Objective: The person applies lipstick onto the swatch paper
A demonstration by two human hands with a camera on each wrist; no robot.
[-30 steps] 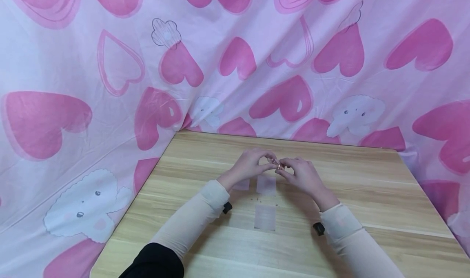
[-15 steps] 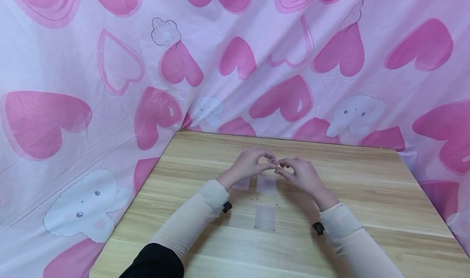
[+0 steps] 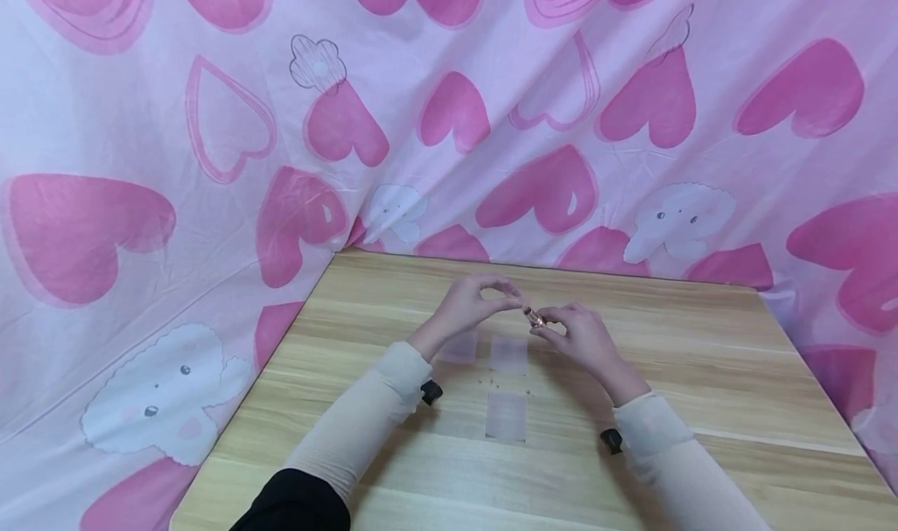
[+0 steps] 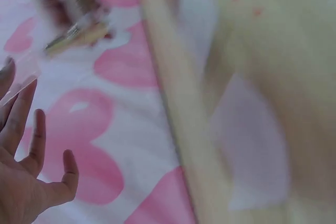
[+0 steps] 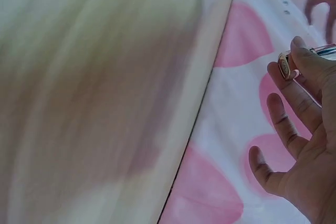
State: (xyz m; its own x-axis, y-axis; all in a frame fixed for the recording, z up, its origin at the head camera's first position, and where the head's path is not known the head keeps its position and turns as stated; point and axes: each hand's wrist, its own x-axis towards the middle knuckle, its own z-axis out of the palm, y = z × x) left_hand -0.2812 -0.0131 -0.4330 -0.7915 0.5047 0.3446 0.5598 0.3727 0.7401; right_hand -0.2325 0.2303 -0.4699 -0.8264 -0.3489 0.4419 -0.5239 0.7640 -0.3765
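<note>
My right hand (image 3: 581, 334) pinches a shiny rose-gold lipstick tube (image 3: 535, 319) between thumb and fingertips. Its dark tip points up and left, toward my other hand. In the right wrist view the gold base (image 5: 284, 66) of the tube shows by the thumb, and the remaining fingers are spread. My left hand (image 3: 473, 303) is just left of the tube, a small gap between them. The left wrist view shows its fingers pinching a small see-through piece (image 4: 23, 80), perhaps the clear cap; its exact shape is partly cut off by the frame edge.
Thin translucent pinkish squares lie on the wooden table (image 3: 393, 297): one at the near middle (image 3: 507, 416), another behind it (image 3: 508, 355), a third square (image 3: 459, 348) partly under my left arm. Small reddish crumbs (image 3: 528, 392) are scattered between them. A heart-patterned curtain (image 3: 449, 196) borders the table.
Both hands were together on the lipstick. My left hand has since pulled away up and left with the clear piece, baring the dark tip. My right hand has barely moved.
</note>
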